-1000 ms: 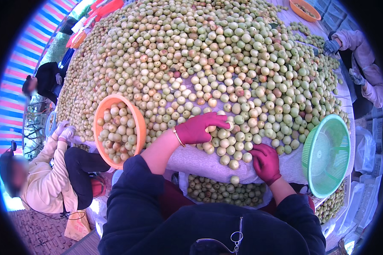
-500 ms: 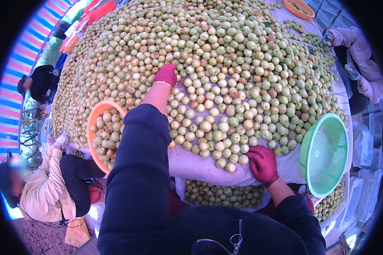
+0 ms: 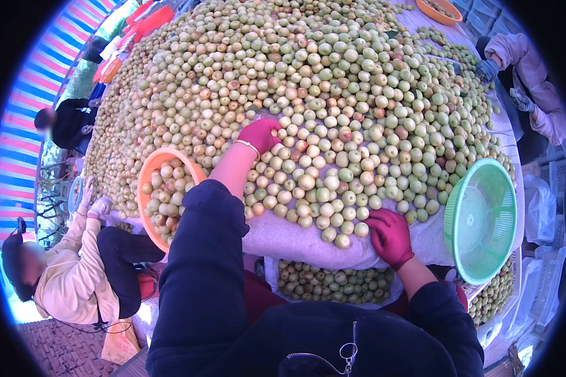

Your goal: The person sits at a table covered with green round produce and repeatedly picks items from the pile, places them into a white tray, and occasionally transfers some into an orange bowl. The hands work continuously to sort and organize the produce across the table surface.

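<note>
Small round fruits (image 3: 333, 75), pale green with reddish patches, look like jujubes and spread thickly over a cloth-covered table. My left hand (image 3: 260, 136), in a dark pink glove with a light band at the wrist, reaches into the middle of them. Its fingers are curled down among the fruits, and whatever they hold is hidden. Close to the table's near edge, my right hand (image 3: 390, 239), gloved alike, rests on the pale cloth (image 3: 283, 242) beside the nearest fruits. Its thumb stands apart from loosely bent fingers, with no fruit visible in it.
An orange basket (image 3: 146, 210) of fruits stands left of my left arm; a green basket (image 3: 449, 229) with nothing in it is at right. Below the edge lies a lined container of fruits (image 3: 333, 286). Co-workers sit at left (image 3: 75, 276) and far right (image 3: 528, 81).
My left hand has drawn back toward me and slightly right across the fruits. My right hand stays almost in place. The view has shifted a little.
</note>
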A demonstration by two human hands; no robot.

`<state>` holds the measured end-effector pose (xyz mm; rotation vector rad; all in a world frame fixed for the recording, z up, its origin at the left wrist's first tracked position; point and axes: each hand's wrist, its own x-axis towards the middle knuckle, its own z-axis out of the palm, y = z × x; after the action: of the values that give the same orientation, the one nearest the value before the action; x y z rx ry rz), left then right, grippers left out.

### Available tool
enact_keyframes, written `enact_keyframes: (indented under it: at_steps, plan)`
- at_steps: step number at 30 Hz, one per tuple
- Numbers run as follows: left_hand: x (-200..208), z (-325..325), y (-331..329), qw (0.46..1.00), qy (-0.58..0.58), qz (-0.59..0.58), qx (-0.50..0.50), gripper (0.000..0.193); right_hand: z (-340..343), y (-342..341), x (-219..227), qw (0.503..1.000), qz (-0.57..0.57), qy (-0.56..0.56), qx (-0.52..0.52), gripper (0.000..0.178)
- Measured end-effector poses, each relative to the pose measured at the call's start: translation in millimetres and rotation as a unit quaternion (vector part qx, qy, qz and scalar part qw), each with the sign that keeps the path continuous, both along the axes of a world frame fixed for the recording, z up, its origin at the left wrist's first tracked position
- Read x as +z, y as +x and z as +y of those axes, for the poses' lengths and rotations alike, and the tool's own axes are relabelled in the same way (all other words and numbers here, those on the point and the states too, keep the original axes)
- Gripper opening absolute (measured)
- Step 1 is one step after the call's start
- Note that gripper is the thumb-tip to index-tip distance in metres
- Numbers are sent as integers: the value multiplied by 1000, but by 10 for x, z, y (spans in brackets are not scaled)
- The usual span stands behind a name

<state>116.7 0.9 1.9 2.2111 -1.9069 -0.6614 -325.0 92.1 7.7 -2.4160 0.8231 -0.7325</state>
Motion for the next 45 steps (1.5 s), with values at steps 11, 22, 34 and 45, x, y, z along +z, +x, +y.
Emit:
enact_keyframes:
  at_steps: [11,22,34,45]
  plan:
    - [614,815,-794,817,-80,563,92,48,14,-5,25,1000,-8,-4,2,30]
    - [1058,1334,-606,761,-183,583,221,24,15,-16,-9,1000,-11,10,-5,29]
    - [1233,1648,890,903,-385,44,185,35,5,1,2,1000,-13,15,1,28]
    - [-25,30,270,988,-85,-48,123,38,4,5,3,1000,-3,16,4,31]
